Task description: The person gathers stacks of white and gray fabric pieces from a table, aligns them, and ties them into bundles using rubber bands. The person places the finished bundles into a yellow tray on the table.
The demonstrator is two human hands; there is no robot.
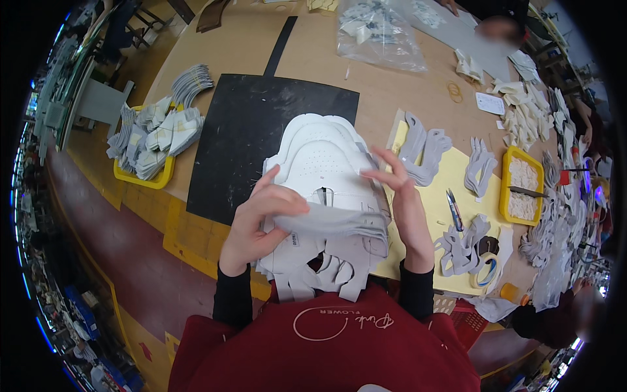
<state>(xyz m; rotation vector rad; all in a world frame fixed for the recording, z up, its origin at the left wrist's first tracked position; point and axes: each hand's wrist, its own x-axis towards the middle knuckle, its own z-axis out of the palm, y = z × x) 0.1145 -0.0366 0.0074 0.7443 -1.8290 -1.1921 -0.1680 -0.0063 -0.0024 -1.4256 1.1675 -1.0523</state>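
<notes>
A stack of white shoe-upper pieces with rounded tops and rows of small holes lies before me, partly over the black mat. Across its near part a bundle of grey fabric pieces is lifted and bent. My left hand is closed on the bundle's left end, thumb below and fingers above. Beside the right edge of the white pieces is my right hand, its fingers apart and nothing visible gripped in them. Grey strap-like ends hang toward my red apron.
On the left stands a yellow basket full of grey and white pieces. Yellow sheets at right carry grey loops, a pointed hand tool and a tape roll. Beyond are a yellow tray, a plastic bag and other people.
</notes>
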